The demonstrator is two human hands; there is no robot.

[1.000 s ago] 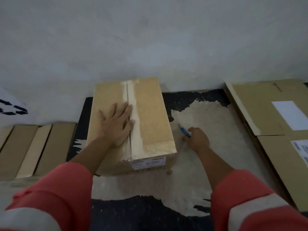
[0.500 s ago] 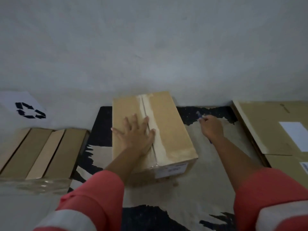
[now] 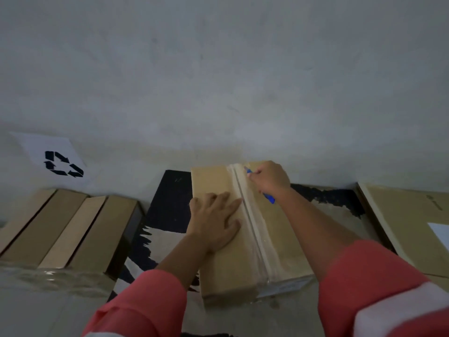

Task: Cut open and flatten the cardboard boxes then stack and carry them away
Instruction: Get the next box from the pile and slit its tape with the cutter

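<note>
A sealed brown cardboard box (image 3: 279,244) lies on the floor in front of me, with a strip of clear tape (image 3: 252,227) running along its top seam. My left hand (image 3: 215,222) presses flat on the left half of the lid, fingers spread beside the seam. My right hand (image 3: 269,177) grips a blue cutter (image 3: 268,197) at the far end of the tape, its tip at the seam near the wall.
Several flattened cardboard pieces (image 3: 63,229) lie at the left by a recycling sign (image 3: 60,162) on the wall. A large flat carton (image 3: 410,220) with a white label lies at the right. The grey wall stands just behind the box.
My right hand lifted the blue cutter from the floor right of the box and moved it up onto the far end of the tape seam. My left hand stayed pressed on the lid.
</note>
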